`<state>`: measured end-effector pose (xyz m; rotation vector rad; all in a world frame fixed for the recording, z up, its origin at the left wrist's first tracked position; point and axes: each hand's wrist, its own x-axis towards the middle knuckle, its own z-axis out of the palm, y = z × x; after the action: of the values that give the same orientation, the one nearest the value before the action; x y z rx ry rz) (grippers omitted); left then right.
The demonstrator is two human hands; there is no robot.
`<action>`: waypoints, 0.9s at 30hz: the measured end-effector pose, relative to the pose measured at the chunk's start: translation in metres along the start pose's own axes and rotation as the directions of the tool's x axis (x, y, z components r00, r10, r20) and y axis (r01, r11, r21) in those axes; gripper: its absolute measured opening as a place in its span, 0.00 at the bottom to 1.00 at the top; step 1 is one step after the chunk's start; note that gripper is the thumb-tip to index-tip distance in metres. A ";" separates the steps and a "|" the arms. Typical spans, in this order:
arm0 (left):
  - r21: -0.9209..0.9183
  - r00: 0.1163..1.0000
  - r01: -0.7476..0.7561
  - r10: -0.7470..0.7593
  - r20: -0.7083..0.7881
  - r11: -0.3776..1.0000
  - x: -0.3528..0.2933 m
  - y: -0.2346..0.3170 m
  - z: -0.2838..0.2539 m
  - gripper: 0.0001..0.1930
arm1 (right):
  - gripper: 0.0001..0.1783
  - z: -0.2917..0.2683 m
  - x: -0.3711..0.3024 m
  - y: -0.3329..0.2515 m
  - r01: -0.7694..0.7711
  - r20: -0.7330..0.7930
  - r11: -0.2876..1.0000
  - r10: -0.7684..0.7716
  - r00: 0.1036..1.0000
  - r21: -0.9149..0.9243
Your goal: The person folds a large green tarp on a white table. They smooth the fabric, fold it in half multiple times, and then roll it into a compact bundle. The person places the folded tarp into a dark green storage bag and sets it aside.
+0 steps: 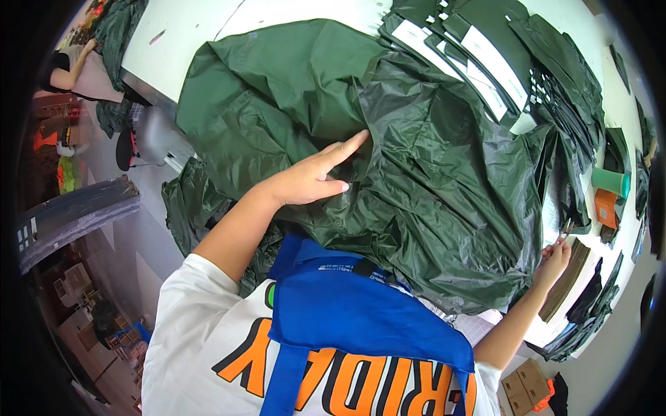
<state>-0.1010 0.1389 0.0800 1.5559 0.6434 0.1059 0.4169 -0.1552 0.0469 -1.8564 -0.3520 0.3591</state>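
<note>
Dark green, shiny coated fabric (444,159) lies in a large crumpled spread before me, with a smoother, matte green part (277,76) on its left. My left hand (312,177) rests on the fabric near its middle, index finger stretched out and thumb apart, holding nothing. Off to the right, beyond the fabric's edge, my right hand (553,262) is closed around small metal snips (568,227), whose tips point away from me. Most of the snips is hidden in the fingers.
Stacked dark green pieces with white labels (479,66) lie at the far right of the white table (187,41). A green cylinder (610,182) and an orange box (605,208) stand at right. Another person (80,73) works at far left; cardboard boxes (525,385) sit lower right.
</note>
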 end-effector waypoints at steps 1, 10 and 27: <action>-0.002 1.000 -0.028 0.028 -0.002 1.000 0.002 -0.003 0.000 0.45 | 0.07 0.022 -0.033 -0.022 0.016 0.057 0.996 -0.011 0.998 -0.086; -0.182 0.982 -0.158 0.135 -0.135 0.970 0.006 0.001 0.001 0.49 | 0.21 0.238 -0.240 -0.140 0.622 0.758 0.775 -0.340 0.556 -0.108; -0.034 0.952 -0.148 0.133 -0.275 0.988 -0.009 0.001 0.019 0.53 | 0.19 0.256 -0.257 -0.140 0.744 0.772 0.627 -0.346 0.533 -0.232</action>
<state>-0.1002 0.1177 0.0814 1.5470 0.7373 0.4476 0.0689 0.0012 0.1221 -1.9424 -1.7164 0.4835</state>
